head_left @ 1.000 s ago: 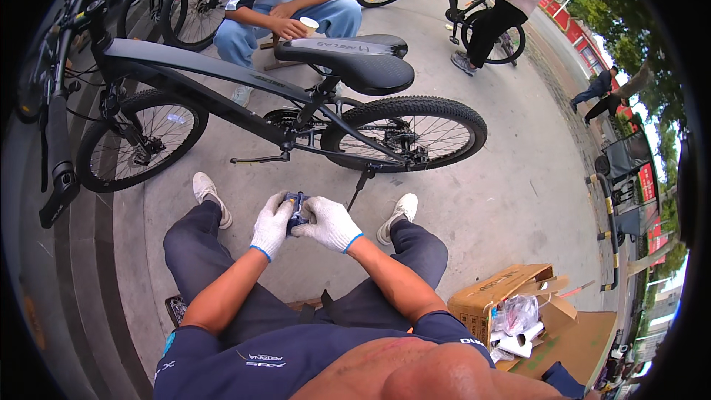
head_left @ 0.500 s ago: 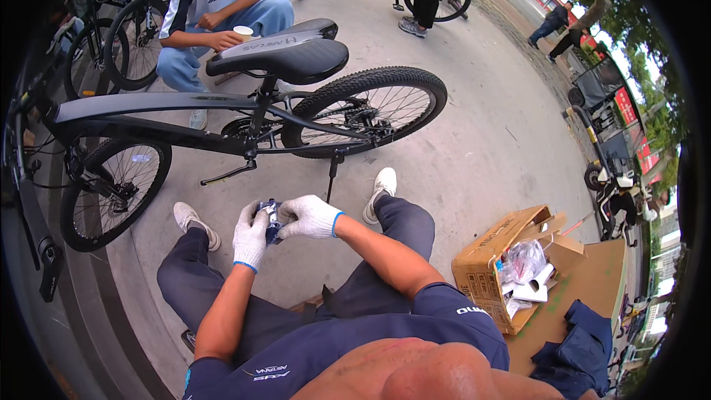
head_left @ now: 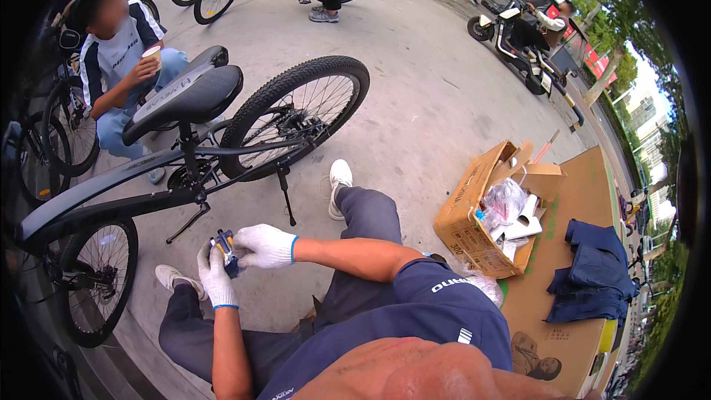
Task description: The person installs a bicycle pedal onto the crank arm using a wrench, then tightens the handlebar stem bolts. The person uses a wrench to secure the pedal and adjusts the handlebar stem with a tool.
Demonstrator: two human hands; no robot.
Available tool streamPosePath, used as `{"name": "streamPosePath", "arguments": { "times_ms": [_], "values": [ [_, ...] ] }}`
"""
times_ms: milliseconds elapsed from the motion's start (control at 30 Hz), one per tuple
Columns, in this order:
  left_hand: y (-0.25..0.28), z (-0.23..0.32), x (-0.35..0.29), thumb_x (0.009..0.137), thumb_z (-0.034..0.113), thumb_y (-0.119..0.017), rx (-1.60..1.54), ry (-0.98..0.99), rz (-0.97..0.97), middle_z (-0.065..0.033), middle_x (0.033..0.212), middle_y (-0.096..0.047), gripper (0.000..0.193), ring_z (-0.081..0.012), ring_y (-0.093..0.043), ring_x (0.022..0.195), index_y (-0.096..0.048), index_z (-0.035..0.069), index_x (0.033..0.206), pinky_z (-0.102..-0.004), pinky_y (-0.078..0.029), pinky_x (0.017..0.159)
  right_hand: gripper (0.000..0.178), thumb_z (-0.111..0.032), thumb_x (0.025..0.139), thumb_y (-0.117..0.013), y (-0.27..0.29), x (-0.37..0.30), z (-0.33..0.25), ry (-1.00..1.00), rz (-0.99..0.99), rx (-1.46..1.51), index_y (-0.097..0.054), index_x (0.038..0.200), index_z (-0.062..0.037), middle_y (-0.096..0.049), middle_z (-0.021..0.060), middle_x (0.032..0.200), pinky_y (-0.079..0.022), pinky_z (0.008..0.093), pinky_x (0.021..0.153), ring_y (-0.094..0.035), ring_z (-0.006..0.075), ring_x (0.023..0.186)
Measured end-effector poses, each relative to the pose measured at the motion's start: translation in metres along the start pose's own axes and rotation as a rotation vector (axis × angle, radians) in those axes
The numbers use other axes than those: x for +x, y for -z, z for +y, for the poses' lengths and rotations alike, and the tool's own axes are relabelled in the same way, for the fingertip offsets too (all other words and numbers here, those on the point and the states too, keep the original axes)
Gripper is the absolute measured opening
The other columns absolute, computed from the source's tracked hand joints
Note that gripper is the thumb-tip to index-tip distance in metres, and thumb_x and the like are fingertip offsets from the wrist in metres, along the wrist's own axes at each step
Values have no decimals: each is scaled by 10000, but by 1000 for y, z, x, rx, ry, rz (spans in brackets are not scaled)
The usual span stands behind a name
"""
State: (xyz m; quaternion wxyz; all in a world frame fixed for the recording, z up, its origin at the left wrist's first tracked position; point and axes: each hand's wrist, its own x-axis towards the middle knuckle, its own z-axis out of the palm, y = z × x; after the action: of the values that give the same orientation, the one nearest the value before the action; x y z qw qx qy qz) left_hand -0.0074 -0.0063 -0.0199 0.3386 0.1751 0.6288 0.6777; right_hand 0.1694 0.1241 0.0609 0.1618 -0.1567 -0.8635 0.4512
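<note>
My left hand [head_left: 215,278], in a white knit glove with a blue cuff, is closed around a small dark blue packet-like thing [head_left: 227,249] with white and yellow parts showing at its top. My right hand [head_left: 265,246], gloved the same way, has its fingers closed on the other side of it. Both hands hold it low in front of me, above my legs; the fingers partly hide it and its exact kind is unclear. Just beyond stands a dark grey bicycle [head_left: 137,178] with a black saddle [head_left: 194,96], resting on its kickstand [head_left: 287,196].
At right an opened cardboard box [head_left: 463,230] holds plastic wrap and white pieces. Beside it, flattened cardboard [head_left: 533,311] carries dark blue cloth [head_left: 592,270]. A person with a paper cup [head_left: 152,55] squats past the bicycle. More bicycles, a scooter [head_left: 518,48] and people are farther off.
My view has swung right, so the bicycle sits farther left. Both hands still hold the small thing, its yellow parts now visible. The squatting person has raised the cup.
</note>
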Motion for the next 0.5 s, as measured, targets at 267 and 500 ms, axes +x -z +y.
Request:
{"name": "streamPosePath", "arguments": {
  "times_ms": [267, 500],
  "values": [
    [2, 36, -17, 1065, 599, -638, -603, 581, -229, -91, 1354, -725, 628, -272, -717, 1148, -623, 144, 1498, -452, -595, 1026, 367, -271, 899, -820, 45, 6, -13, -2, -42, 144, -719, 1102, 17, -719, 200, 994, -575, 422, 837, -713, 346, 905],
    [-5, 28, 2, 1061, 398, -764, -239, 41, -60, -99, 1256, -763, 505, -150, -717, 1109, -680, 5, 1367, -338, -590, 957, 350, -268, 931, -806, 36, 7, -14, -273, 13, 48, -717, 1103, 23, -742, 184, 944, -588, 411, 802, -738, 300, 850]
  ]
}}
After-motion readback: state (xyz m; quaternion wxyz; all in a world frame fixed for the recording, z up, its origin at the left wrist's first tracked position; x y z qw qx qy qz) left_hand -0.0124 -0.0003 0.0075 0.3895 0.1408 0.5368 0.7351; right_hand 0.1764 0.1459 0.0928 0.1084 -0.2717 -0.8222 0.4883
